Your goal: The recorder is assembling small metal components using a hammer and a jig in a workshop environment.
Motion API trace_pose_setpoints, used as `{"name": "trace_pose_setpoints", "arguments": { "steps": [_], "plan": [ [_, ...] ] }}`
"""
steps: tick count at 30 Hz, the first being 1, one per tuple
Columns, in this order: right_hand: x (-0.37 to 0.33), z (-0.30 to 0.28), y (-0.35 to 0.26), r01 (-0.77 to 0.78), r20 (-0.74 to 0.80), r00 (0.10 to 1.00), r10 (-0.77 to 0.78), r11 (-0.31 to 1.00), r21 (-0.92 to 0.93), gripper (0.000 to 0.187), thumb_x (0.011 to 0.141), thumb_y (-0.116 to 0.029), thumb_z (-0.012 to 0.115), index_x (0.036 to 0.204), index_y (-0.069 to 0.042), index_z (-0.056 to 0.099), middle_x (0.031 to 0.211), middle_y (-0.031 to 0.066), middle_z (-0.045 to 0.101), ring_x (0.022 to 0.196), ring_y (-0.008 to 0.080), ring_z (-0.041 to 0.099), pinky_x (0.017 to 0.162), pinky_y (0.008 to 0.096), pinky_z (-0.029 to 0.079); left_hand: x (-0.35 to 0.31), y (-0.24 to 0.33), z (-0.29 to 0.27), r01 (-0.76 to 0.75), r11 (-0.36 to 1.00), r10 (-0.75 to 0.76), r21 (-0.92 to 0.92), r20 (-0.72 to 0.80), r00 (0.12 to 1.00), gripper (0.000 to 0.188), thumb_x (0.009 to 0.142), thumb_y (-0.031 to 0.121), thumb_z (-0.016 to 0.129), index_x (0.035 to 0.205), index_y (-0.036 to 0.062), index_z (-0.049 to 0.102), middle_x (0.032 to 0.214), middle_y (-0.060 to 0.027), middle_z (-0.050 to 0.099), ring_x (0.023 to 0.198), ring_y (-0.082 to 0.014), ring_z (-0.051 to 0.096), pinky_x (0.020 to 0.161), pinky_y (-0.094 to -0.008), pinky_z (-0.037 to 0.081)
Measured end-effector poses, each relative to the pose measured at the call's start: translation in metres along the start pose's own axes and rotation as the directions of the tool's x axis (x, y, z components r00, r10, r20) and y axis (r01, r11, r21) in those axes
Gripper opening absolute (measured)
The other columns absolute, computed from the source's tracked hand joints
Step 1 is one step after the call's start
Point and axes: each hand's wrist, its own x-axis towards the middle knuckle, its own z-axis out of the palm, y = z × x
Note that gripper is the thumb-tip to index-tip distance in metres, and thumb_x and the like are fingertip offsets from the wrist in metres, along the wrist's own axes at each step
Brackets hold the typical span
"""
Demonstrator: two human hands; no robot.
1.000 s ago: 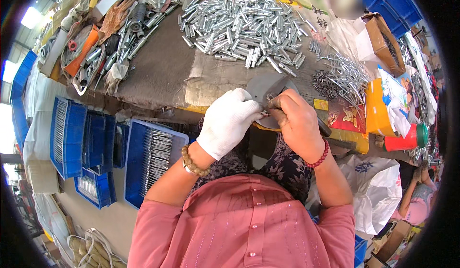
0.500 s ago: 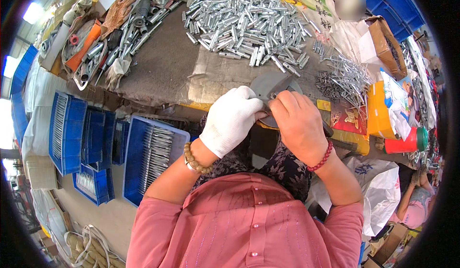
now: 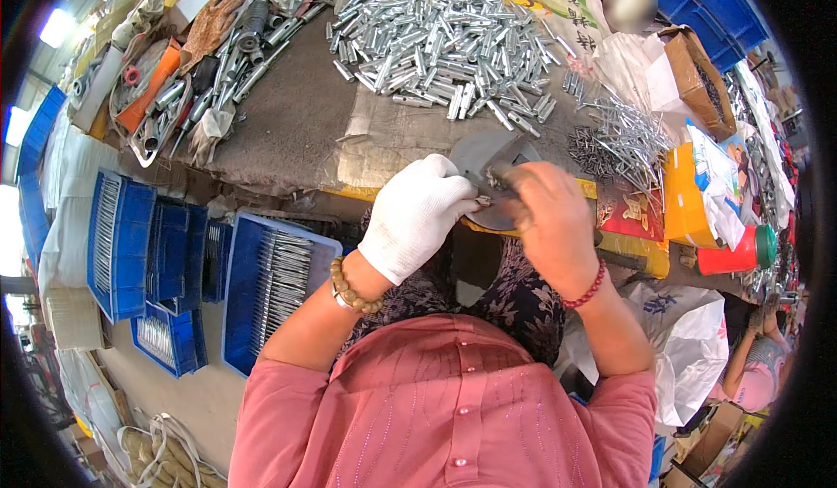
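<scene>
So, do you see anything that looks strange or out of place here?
The left hand wears a white glove while the right hand is ungloved; this mismatch looks slightly odd. The metal tubes lie loose on the bench, but in one heap, so nothing looks clearly spilled.

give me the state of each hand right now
Left hand: closed, pinching a small piece, apparently metal.
Right hand: blurred; cannot tell whether it is open or holding anything.

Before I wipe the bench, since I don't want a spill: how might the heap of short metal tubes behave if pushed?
The short metal tubes would probably stay rigid, given their metallic sheen. Heaped loosely and looking cylindrical, they would likely roll and scatter. Their smooth, shiny surfaces may be slippery.
</scene>
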Motion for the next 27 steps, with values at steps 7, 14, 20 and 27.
{"name": "trace_pose_setpoints", "arguments": {
  "steps": [7,14,20,27],
  "plan": [
    [-0.017,-0.017,0.02,-0.244,-0.016,0.969,0.247,0.943,-0.225,0.045,0.083,-0.007,0.076,0.127,-0.004,0.065,0.097,0.0126,0.067,0.094,0.0338,0.065,0.084,0.0454,0.053,0.001,-0.001,-0.003,0.002,1.0,-0.001,-0.021,0.039,0.999,0.012,0.082,0.013,0.08,0.093,0.0102,0.076,0.093,-0.0071,0.065,0.092,-0.0287,0.064,0.082,-0.0396,0.053],
    [-0.035,-0.033,0.0,-0.24,-0.069,0.968,0.24,0.971,0.0,0.041,0.084,-0.002,0.073,0.125,-0.004,0.069,0.107,0.0138,0.063,0.091,0.0352,0.067,0.074,0.0438,0.055,0.001,-0.003,-0.004,-0.02,0.999,0.022,-0.047,0.038,0.999,0.015,0.081,0.011,0.08,0.095,0.0091,0.075,0.091,-0.0076,0.065,0.091,-0.029,0.063,0.082,-0.0394,0.053],
    [-0.048,-0.025,-0.012,-0.04,-0.197,0.98,0.028,0.998,-0.056,0.041,0.087,0.002,0.07,0.127,-0.004,0.07,0.109,0.0141,0.062,0.089,0.0348,0.067,0.072,0.0408,0.055,0.002,0.0,-0.003,-0.021,0.998,0.022,-0.052,0.03,0.999,0.015,0.08,0.01,0.081,0.093,0.0084,0.075,0.091,-0.0077,0.065,0.091,-0.0292,0.063,0.082,-0.0396,0.053],
    [-0.042,-0.034,-0.012,-0.181,-0.103,0.977,0.186,0.982,0.061,0.044,0.087,0.002,0.073,0.13,-0.006,0.069,0.109,0.0156,0.062,0.092,0.0374,0.067,0.074,0.0427,0.055,0.002,-0.004,-0.008,-0.013,0.995,0.02,-0.094,0.068,0.997,0.013,0.082,0.01,0.08,0.094,0.0083,0.077,0.092,-0.0076,0.065,0.091,-0.0286,0.063,0.083,-0.0391,0.053]
  ]
}}
